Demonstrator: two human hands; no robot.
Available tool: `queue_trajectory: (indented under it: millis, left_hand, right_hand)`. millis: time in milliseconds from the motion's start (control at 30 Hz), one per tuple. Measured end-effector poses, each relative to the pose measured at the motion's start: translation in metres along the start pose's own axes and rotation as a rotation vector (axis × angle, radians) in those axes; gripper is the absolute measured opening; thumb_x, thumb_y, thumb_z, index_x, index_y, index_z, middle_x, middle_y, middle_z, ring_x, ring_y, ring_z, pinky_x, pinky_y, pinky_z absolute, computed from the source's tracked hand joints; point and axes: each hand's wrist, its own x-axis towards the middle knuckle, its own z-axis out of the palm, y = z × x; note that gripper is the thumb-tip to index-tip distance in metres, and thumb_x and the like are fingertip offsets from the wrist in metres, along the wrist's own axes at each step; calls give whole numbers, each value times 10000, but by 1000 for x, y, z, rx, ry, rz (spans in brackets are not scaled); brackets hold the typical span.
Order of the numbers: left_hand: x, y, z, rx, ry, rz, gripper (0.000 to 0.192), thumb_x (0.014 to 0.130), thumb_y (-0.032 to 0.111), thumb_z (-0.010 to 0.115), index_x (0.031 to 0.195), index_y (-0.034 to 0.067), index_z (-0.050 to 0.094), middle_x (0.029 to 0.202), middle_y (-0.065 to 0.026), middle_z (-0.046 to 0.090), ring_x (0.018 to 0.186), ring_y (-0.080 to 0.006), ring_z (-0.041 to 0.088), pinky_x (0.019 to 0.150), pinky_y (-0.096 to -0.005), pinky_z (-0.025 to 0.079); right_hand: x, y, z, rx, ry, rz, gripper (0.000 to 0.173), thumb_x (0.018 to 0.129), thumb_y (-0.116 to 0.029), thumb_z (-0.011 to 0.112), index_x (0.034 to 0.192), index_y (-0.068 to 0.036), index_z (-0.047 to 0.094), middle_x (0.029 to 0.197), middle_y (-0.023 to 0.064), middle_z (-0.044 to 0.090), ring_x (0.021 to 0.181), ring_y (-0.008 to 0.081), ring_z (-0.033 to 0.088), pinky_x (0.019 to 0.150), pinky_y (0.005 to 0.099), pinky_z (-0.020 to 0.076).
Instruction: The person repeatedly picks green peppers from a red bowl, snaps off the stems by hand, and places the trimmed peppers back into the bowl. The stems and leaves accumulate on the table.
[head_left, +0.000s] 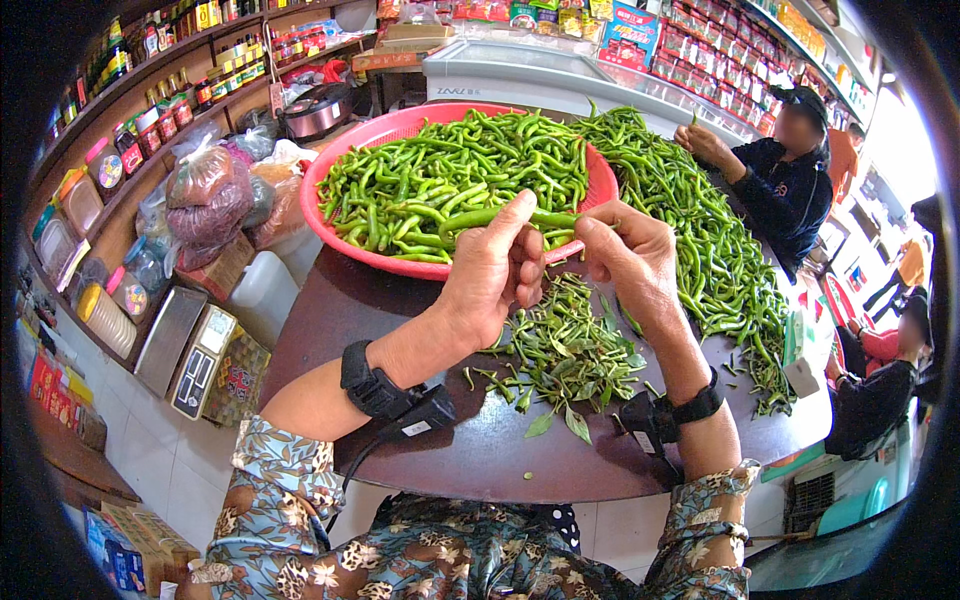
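Observation:
Between my two hands a long green chili pepper (480, 219) is held level above the near rim of a pink plastic basket (360, 255). My left hand (499, 270) grips its body under the thumb. The fingertips of my right hand (630, 251) pinch the stem end. Many green chilies (450, 172) fill the basket. Below my hands, a heap of plucked stems and leaves (574, 352) lies on the dark table (450, 450). To the right spreads a large pile of chilies (705, 247), reaching along the table's far and right side.
Across the pile, a person (787, 172) in dark clothes holds up a chili. A white chest freezer (517, 71) stands behind the table. At left are a weighing scale (202, 360), bagged goods (210, 195) and shelves of bottles. Another person (877, 397) sits at right.

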Motion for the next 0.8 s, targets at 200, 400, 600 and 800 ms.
queue_trajectory:
  millis: [200,400,600,800]
  left_hand:
    - [0,5,2,-122,-9,34,467,842,490,434,560,117,441,457,13,378,392,-101,347,402,-235,265]
    - [-2,9,0,-242,-80,18,435,840,447,431,571,106,457,468,-1,384,395,-117,346,414,-245,269]
    - [-1,9,-1,-240,-78,49,338,816,347,440,596,91,468,477,-10,393,403,-128,351,436,-261,298]
    - [-3,7,-1,-219,-141,39,288,802,309,446,624,83,473,489,-22,408,410,-135,362,437,-266,300]
  right_hand:
    - [-2,4,4,8,-36,-34,133,779,-138,585,791,-5,576,568,-31,498,507,27,449,453,188,354]
    - [-2,4,6,24,-71,-62,141,788,-143,582,828,-9,565,610,-29,509,516,32,454,464,189,364]
    - [-1,2,0,143,-95,37,289,828,-310,549,785,-24,563,576,-22,506,494,35,441,443,189,335]
    - [1,8,-3,118,-136,48,300,842,-309,543,709,-41,559,510,-25,473,440,34,418,393,184,293]
